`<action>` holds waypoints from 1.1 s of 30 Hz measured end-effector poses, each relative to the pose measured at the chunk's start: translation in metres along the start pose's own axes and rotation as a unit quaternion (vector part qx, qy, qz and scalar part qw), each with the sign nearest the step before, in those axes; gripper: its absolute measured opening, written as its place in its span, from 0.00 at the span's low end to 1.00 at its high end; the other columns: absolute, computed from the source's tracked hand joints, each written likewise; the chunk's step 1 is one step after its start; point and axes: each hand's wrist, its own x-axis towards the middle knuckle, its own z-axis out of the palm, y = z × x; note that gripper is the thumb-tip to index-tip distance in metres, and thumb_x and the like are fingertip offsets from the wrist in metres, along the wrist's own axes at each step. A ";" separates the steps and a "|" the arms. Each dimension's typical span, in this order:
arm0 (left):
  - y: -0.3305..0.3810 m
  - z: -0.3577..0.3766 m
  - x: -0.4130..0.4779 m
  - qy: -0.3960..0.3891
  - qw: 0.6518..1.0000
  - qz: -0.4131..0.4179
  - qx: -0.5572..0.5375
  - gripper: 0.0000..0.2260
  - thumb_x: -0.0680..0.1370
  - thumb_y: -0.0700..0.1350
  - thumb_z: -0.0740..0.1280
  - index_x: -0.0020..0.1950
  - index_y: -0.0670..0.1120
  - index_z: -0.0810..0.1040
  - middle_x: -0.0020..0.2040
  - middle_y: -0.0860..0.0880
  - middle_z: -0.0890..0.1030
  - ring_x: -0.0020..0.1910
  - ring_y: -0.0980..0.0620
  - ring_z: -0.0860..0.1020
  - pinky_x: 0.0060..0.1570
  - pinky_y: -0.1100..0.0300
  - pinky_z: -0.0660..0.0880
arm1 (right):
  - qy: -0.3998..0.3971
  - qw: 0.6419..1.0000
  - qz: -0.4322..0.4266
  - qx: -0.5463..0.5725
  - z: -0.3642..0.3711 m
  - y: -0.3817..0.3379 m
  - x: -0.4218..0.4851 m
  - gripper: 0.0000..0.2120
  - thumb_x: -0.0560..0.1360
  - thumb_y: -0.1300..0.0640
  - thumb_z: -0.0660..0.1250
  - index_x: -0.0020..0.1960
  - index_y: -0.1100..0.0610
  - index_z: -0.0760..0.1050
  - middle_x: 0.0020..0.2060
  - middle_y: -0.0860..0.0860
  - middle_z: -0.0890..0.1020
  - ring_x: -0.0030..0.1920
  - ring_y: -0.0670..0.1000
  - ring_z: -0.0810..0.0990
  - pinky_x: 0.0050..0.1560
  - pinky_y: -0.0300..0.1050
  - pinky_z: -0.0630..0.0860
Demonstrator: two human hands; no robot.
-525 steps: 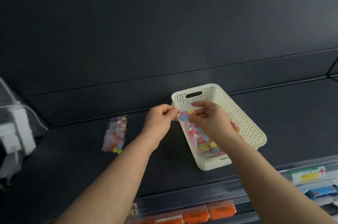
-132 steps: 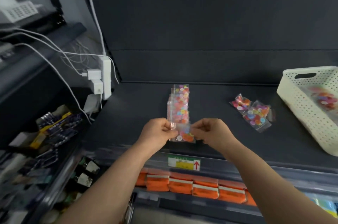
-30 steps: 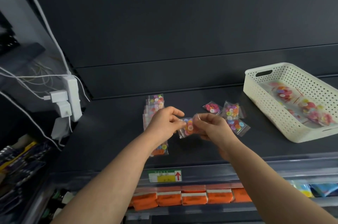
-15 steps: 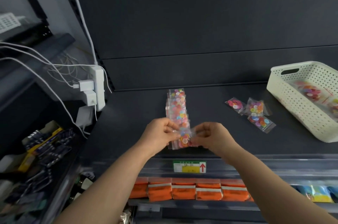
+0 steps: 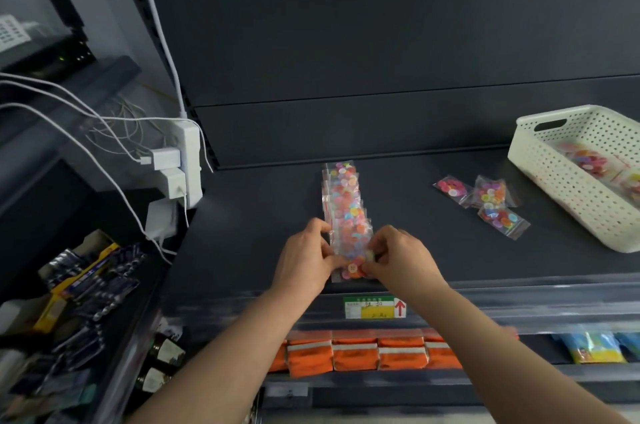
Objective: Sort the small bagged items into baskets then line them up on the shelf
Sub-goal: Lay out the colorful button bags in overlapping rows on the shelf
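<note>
A row of small clear bags of coloured buttons (image 5: 344, 201) runs front to back on the dark shelf (image 5: 263, 222). My left hand (image 5: 304, 259) and my right hand (image 5: 398, 257) pinch the two sides of the frontmost bag (image 5: 352, 267) at the row's near end. Three loose button bags (image 5: 485, 200) lie to the right. A cream perforated basket (image 5: 575, 188) stands at the far right with more button bags inside.
A white power strip (image 5: 188, 160) with chargers and cables hangs at the shelf's left end. A price label (image 5: 374, 306) marks the shelf's front rail. Orange packets (image 5: 363, 352) fill the shelf below. Packaged goods (image 5: 79, 288) sit lower left.
Over the last second, both hands carried a button bag from the shelf's middle to the near end of the row and lowered it there. The view has shifted right to left.
</note>
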 end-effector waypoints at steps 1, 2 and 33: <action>-0.001 0.000 0.000 -0.002 1.000 0.000 0.006 0.24 0.70 0.53 0.77 0.61 0.49 0.72 0.41 0.56 0.79 0.43 0.57 0.79 0.46 0.58 0.78 | 0.000 1.000 -0.003 -0.001 0.000 0.000 0.000 0.11 0.70 0.53 0.73 0.47 0.50 0.72 0.44 0.46 0.76 0.41 0.45 0.75 0.41 0.37 0.74; -0.001 0.000 0.001 0.001 1.000 0.002 0.013 0.23 0.70 0.53 0.76 0.60 0.50 0.72 0.41 0.56 0.79 0.42 0.57 0.79 0.45 0.58 0.78 | -0.001 1.000 -0.004 0.001 -0.001 0.002 0.000 0.10 0.70 0.53 0.73 0.45 0.50 0.72 0.44 0.46 0.76 0.41 0.45 0.75 0.40 0.36 0.73; 0.162 0.130 0.146 -0.033 0.990 -0.094 0.104 0.15 0.77 0.55 0.69 0.61 0.52 0.77 0.62 0.49 0.74 0.63 0.48 0.70 0.54 0.54 0.72 | 0.057 0.965 -0.036 -0.252 -0.140 0.172 0.072 0.16 0.78 0.53 0.58 0.64 0.50 0.72 0.62 0.48 0.71 0.62 0.53 0.67 0.56 0.50 0.66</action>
